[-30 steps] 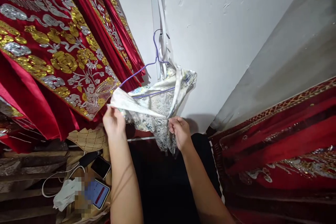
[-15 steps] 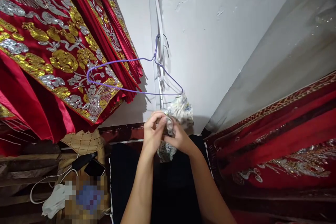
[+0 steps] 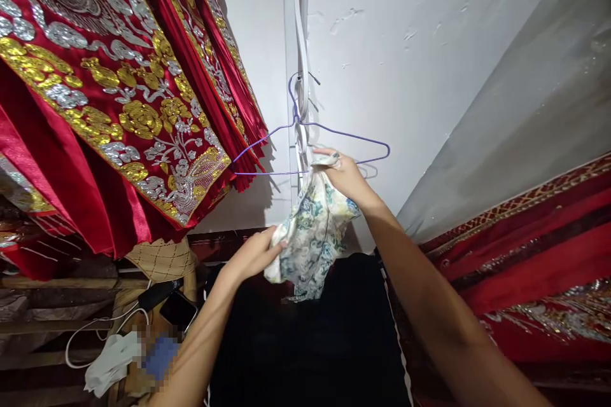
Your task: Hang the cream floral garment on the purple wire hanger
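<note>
A light floral cloth garment (image 3: 315, 229), white with blue and green print, is stretched between my hands; its exact kind does not show. My left hand (image 3: 260, 251) grips its lower left edge, thumb on top. Higher up, my right hand (image 3: 338, 172) pinches the gathered upper end. Just behind that hand, a purple wire hanger (image 3: 272, 133) hangs by its hook against the wall. Part of the hanger's lower bar is hidden by the right hand and the cloth.
Red garments with gold and silver embroidery (image 3: 143, 121) hang on the left. Red embroidered fabric (image 3: 548, 267) covers the lower right. A phone (image 3: 179, 310), a white cable and crumpled white tissue (image 3: 112, 359) lie at lower left. A white strip (image 3: 290, 25) runs up the wall.
My hands have moved apart, the right one up to the hanger and the left one lower left. The bunched cloth is now spread out. The hanger has swung round to face me more.
</note>
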`<act>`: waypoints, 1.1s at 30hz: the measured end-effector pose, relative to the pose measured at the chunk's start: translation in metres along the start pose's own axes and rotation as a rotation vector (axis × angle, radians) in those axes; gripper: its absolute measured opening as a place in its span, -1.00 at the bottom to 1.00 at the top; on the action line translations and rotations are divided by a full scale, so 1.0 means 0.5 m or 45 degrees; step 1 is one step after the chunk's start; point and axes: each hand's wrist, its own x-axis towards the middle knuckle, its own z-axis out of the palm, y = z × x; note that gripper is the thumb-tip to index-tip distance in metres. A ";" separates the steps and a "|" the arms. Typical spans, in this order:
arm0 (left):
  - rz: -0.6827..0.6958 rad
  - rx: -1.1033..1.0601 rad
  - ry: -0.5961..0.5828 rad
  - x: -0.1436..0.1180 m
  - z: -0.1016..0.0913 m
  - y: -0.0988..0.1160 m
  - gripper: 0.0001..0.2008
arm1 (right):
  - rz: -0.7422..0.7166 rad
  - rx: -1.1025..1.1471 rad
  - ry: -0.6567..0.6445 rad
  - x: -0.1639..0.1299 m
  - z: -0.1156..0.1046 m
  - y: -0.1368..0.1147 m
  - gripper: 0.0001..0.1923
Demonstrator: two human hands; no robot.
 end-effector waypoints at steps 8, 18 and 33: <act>-0.189 0.640 0.191 0.026 -0.147 -0.045 -0.88 | 0.179 -0.289 -0.091 -0.014 -0.068 0.020 -0.79; -0.091 0.462 0.506 0.164 -0.194 -0.028 -0.87 | 0.129 -0.231 -0.135 -0.038 -0.067 -0.011 -0.86; 0.483 0.283 0.569 0.196 -0.238 0.019 -0.54 | 0.049 -0.309 0.162 -0.069 -0.109 -0.022 -0.13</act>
